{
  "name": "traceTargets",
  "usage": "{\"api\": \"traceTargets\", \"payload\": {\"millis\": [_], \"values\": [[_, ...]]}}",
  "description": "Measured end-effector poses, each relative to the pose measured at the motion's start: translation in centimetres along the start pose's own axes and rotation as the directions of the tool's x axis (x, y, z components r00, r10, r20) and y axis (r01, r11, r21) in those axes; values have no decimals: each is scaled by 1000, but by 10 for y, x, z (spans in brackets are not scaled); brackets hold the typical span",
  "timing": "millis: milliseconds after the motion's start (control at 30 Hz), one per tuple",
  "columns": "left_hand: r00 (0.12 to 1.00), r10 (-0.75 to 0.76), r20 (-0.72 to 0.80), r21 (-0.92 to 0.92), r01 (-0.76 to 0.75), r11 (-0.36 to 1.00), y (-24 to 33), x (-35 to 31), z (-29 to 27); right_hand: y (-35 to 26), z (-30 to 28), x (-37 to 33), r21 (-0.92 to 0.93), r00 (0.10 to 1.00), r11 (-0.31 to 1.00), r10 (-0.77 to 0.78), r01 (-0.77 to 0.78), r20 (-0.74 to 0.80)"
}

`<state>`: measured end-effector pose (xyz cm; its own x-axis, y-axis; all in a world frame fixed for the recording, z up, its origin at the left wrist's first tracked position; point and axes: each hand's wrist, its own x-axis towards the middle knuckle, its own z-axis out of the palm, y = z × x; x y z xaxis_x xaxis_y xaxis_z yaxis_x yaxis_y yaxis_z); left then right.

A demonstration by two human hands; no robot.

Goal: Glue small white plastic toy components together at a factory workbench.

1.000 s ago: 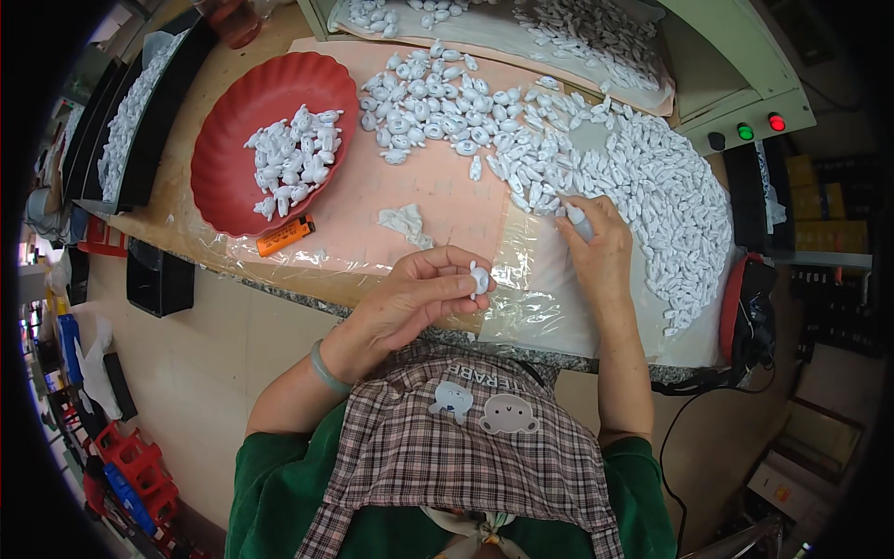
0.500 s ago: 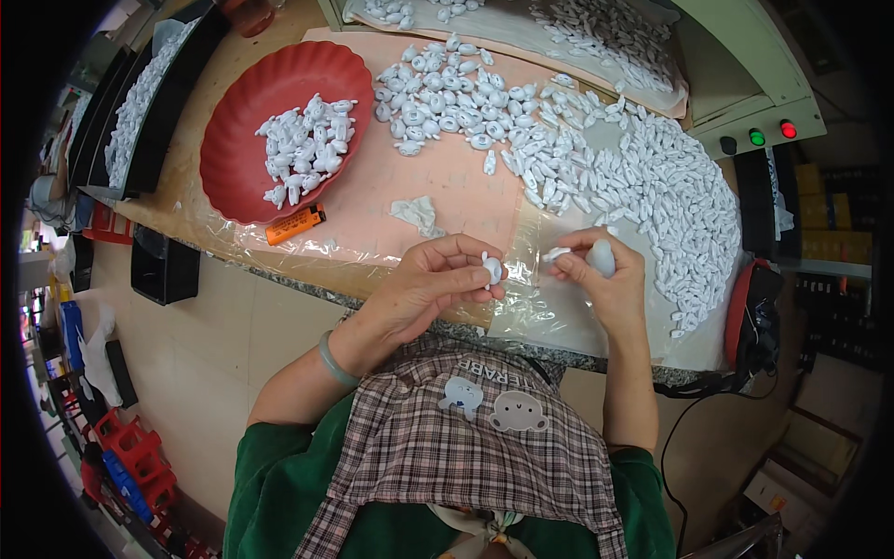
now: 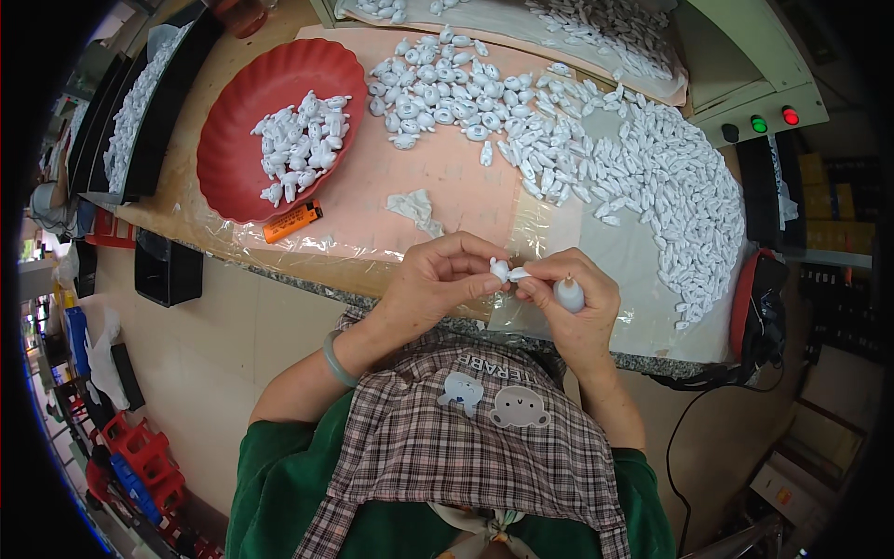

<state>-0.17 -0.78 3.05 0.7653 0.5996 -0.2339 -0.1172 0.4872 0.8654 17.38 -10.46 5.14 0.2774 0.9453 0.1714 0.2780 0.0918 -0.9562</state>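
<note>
Between thumb and fingers, my left hand (image 3: 438, 279) pinches a small white figurine head (image 3: 500, 270) with ear-like bumps. My right hand (image 3: 577, 307) pinches a small white elongated piece (image 3: 519, 275) whose end meets the head. A translucent squeeze bottle (image 3: 569, 293) with a narrow tip is also tucked in the fingers of that hand. Beyond my hands lie a heap of rounded white heads (image 3: 438, 88) and a wide spread of slim white pieces (image 3: 689, 214). Joined white figurines (image 3: 303, 149) lie in a red scalloped bowl (image 3: 223, 177) at the left.
An orange box cutter-sized block (image 3: 292, 222) lies beside the bowl, and a crumpled white tissue (image 3: 416, 212) lies ahead of my hands. A pale green cabinet (image 3: 773, 65) with lit buttons stands at the far right. Black trays (image 3: 154, 140) of white pieces stand at the left.
My right hand has moved left and brought its white piece against the head in my left hand. The squeeze bottle has tilted, its tip now showing. The left hand stays nearly in place.
</note>
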Motion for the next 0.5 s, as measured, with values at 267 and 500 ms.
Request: {"api": "traceTargets", "payload": {"millis": [267,500], "values": [[974,215,70,238,-225,945,8,-6,4,6,8,-15,-89,985,985,-154,147,-72],[897,399,192,474,-441,762,9,-10,3,0,5,-19,-166,957,945,-290,282,-25]]}}
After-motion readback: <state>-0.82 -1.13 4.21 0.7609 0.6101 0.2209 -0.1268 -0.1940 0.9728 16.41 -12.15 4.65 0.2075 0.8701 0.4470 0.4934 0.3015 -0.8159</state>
